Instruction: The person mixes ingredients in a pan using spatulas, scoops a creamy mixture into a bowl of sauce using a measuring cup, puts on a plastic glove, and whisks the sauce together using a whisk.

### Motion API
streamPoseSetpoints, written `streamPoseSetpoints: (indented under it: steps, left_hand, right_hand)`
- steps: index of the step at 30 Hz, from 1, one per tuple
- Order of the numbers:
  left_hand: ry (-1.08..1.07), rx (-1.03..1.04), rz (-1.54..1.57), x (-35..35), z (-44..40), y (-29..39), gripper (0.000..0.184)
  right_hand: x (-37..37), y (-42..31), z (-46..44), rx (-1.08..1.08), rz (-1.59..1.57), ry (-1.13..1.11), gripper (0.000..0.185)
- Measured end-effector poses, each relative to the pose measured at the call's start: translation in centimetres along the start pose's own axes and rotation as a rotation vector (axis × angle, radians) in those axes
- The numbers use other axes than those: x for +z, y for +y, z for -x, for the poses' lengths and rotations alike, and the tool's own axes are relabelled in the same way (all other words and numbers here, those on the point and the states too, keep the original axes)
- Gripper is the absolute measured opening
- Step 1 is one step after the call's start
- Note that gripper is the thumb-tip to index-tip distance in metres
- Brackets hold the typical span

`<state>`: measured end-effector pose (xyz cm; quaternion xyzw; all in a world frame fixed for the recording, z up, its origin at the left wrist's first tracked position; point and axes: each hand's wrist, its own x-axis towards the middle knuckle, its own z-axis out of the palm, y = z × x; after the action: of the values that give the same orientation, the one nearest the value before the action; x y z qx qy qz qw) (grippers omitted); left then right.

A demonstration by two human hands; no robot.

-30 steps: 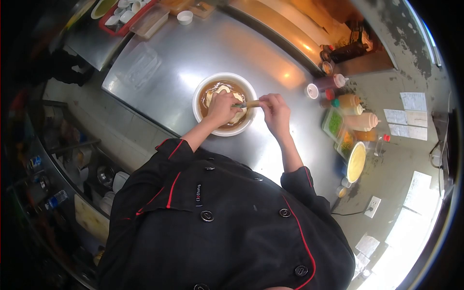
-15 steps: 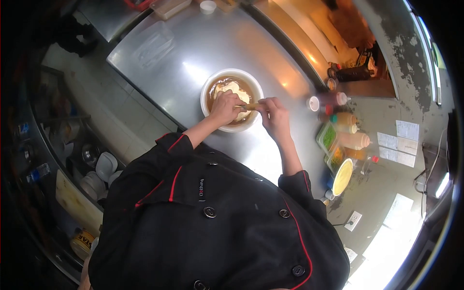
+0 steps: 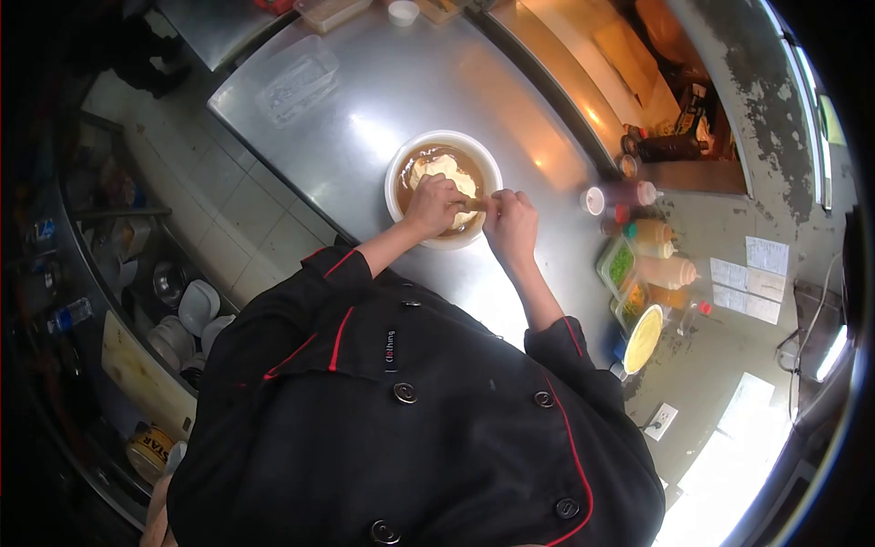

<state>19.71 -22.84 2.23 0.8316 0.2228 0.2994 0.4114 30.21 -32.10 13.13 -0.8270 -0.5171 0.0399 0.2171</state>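
Note:
A round white bowl (image 3: 498, 171) holds brown liquid (image 3: 471, 166) with a pale, creamy mass (image 3: 441, 168) in its middle. Above the near side of the bowl, my left hand (image 3: 432, 206) is closed on one end of a small tan stick-shaped piece (image 3: 475, 205). The fingers of my right hand (image 3: 512, 223) pinch its other end. The piece is too small and partly covered for me to tell its exact kind.
The bowl stands on a steel table (image 3: 365, 173). A clear plastic container (image 3: 299, 84) lies at the far left. Along the right wall are sauce bottles (image 3: 652, 232), a tub of chopped greens (image 3: 619, 264) and a yellow-topped container (image 3: 644, 339). Stacked bowls (image 3: 173, 342) sit on the lower left shelf.
My right hand has shifted slightly left and down, closer to my left hand. Both hands still grip the tan piece. The whole view has moved a little.

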Motion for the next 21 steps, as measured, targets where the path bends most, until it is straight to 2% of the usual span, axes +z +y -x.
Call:
streamPoseSetpoints:
  steps: [2,5,8,11,15,18,21]
  left_hand:
    - [-0.004,0.007,-0.026,0.0,-0.1,0.0,0.008]
    - [-0.036,0.023,-0.045,-0.4,0.2,0.0,0.009]
    - [-0.167,0.043,-0.146,-1.4,-0.5,0.7,0.013]
    - [-0.283,0.046,-0.183,-2.2,-1.2,1.1,0.017]
    - [-0.360,-0.004,-0.184,-3.4,-1.4,1.2,0.025]
    - [0.018,0.030,-0.204,-5.7,-1.2,0.9,0.030]
    - [0.197,-0.215,-0.248,-8.9,-0.8,-0.2,0.029]
  right_hand:
    - [0.1,0.0,-0.2,0.021,0.009,0.011,0.017]
    - [0.5,1.4,0.0,0.110,-0.020,-0.120,0.019]
    - [-0.3,2.6,0.1,-0.034,0.268,-0.385,0.018]
    - [-1.1,1.1,1.0,-0.370,0.517,-0.278,0.025]
    - [0.3,1.0,0.8,-0.491,0.685,-0.358,0.027]
    - [1.3,1.7,-0.4,-0.492,0.709,-0.377,0.020]
    - [2.0,2.1,-0.7,-0.478,0.708,-0.360,0.018]
